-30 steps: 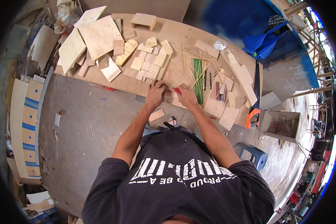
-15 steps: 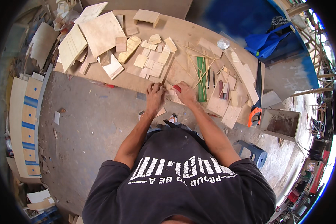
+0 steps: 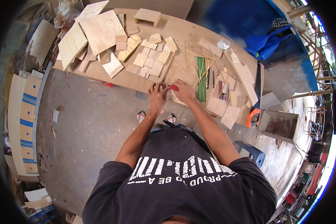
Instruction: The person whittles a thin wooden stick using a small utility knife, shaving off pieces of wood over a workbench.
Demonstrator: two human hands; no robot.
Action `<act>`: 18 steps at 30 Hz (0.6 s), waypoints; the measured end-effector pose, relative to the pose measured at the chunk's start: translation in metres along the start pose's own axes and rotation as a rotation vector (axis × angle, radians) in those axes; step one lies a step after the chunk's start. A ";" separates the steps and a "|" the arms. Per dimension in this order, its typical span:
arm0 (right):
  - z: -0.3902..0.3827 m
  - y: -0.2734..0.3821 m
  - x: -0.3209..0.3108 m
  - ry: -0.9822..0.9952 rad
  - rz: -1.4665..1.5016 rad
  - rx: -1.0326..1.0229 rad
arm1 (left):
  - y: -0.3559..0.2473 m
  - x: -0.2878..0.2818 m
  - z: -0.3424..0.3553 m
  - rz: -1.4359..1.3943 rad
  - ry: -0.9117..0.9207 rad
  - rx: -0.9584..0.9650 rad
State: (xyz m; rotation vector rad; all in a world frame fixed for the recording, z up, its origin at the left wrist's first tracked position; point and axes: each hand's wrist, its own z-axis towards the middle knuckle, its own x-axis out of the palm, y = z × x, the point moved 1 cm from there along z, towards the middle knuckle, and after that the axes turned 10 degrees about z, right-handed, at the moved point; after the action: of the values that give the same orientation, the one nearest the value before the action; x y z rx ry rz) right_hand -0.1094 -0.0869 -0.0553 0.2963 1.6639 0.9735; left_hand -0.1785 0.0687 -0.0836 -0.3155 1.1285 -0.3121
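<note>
At the near edge of the wooden worktable (image 3: 112, 79), my two hands work close together. My right hand (image 3: 183, 92) is closed around a red-handled cutter knife (image 3: 173, 87), whose front end points at the left fingers. My left hand (image 3: 158, 93) has its fingers curled and pinched at the table edge; what they grip is too small to make out. Just beyond the hands lie small cut wood blocks (image 3: 156, 68) on a board. To the right are thin wooden sticks (image 3: 188, 63), a green strip (image 3: 201, 76) and dark pens (image 3: 208, 78).
Plywood sheets (image 3: 102, 31) are stacked at the far left of the table, near a small wooden stand (image 3: 147, 16). A handsaw with an orange handle (image 3: 254, 117) lies at the right edge. A blue stool (image 3: 252, 152) and an open box (image 3: 280, 125) stand right of me.
My right hand has shifted slightly left, bringing the red knife close to my left fingers. My left hand has moved a little to the right.
</note>
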 end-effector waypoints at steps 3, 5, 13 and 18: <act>0.001 0.001 0.001 -0.004 0.002 -0.033 | -0.002 -0.002 -0.004 0.006 -0.011 -0.014; 0.001 -0.001 0.003 0.000 0.000 -0.040 | -0.004 -0.003 -0.009 -0.002 0.010 -0.025; 0.004 -0.002 0.003 -0.010 0.002 -0.059 | -0.009 0.006 -0.018 -0.010 0.008 -0.108; 0.003 -0.005 0.004 -0.030 0.012 -0.065 | -0.013 0.006 -0.017 0.011 0.021 -0.086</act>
State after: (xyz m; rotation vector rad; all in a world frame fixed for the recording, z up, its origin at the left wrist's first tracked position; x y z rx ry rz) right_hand -0.1067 -0.0860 -0.0623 0.2762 1.6021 1.0251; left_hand -0.1932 0.0526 -0.0902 -0.3821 1.1665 -0.2578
